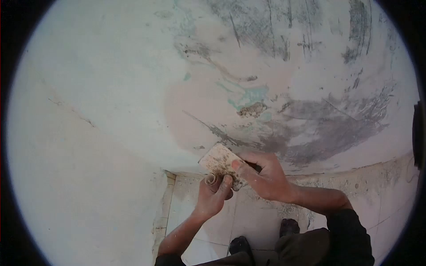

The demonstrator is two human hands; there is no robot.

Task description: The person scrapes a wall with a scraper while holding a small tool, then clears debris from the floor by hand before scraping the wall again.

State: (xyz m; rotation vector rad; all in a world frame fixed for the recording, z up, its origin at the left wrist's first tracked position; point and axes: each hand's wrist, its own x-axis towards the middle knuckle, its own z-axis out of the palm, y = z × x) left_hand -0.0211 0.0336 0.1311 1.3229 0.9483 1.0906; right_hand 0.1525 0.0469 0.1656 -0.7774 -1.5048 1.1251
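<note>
Both hands meet in front of the wall, around a flat, pale rectangular piece covered in dark smudges. My right hand is closed on its right side, the thumb on the upper face and the fingers hidden behind. My left hand is closed at the lower end of the flat piece, its thumb near the smudged edge. A brown rolled-up sheet, its spiral end showing, is held in the left fingers. Just beyond the hands stands the patchy wall, with pink, green and grey areas.
Grey smears and scratches mark the wall on the right. A pale wall with a thin crack fills the left side, ending at a chipped edge. My dark shoes are on the tiled floor. A dark object is at the far right.
</note>
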